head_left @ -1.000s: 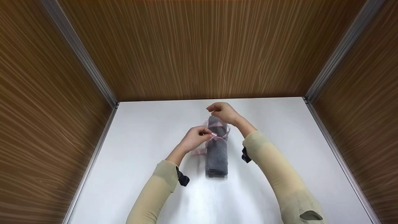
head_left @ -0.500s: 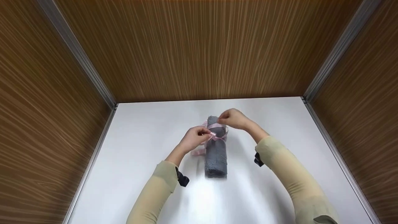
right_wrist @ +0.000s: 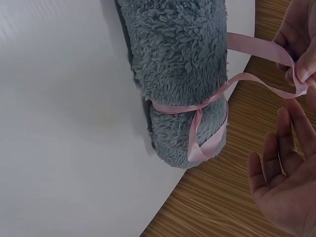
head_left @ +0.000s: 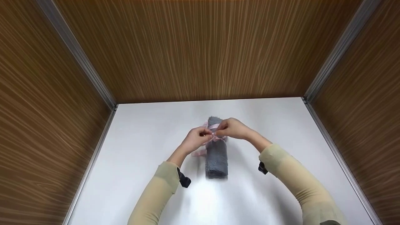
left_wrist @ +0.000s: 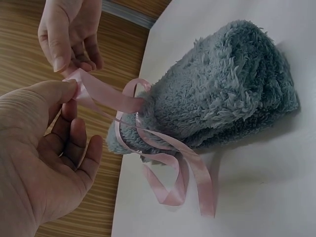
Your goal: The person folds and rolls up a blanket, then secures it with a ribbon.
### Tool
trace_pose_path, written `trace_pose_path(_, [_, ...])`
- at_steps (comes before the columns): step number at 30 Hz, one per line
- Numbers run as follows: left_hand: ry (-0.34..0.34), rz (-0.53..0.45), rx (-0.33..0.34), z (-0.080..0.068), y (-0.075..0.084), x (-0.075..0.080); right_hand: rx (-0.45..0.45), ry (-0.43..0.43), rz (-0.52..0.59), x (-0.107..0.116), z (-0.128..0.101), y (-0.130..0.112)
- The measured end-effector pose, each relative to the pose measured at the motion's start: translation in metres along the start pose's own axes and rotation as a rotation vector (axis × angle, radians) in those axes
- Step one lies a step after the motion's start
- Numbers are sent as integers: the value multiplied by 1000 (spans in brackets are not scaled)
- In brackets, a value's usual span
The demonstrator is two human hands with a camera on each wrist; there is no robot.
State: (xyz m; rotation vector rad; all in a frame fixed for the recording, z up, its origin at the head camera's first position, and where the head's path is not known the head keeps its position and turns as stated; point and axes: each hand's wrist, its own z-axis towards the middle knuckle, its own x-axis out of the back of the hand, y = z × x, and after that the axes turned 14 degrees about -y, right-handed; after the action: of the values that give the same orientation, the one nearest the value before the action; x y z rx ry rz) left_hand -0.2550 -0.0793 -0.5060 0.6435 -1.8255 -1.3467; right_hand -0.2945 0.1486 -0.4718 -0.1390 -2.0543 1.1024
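Note:
A grey fluffy rolled towel [head_left: 216, 159] lies lengthwise on the white table. Round its far part runs a pink satin ribbon [left_wrist: 195, 170], crossed on top, with loose ends trailing at the left side. My left hand [head_left: 194, 140] pinches a folded loop of the ribbon between thumb and forefinger, raised off the towel. Fingertip to fingertip with it, my right hand [head_left: 234, 128] pinches the same fold; its other fingers are spread loosely in the right wrist view. The fingers partly cover the spot where the ribbon is held.
Brown wood-grain panels [head_left: 206, 53] wall in the white table [head_left: 140, 140] at the back and both sides. Grey metal strips [head_left: 337, 56] line the corners. A black wrist camera [head_left: 184, 180] sits at each sleeve cuff.
My right hand has come from above the towel's far end, out to the right, then down and in to the ribbon fold at the left fingertips. The left hand stays nearly still.

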Motion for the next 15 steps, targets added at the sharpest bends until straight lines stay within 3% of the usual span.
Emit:
trace_pose_path(9, [-6, -10, 16, 3, -1, -3, 6, 17, 37, -4, -1, 2])
trace_pose_path(15, [-3, -8, 2, 5, -4, -2, 2, 46, -22, -3, -4, 2])
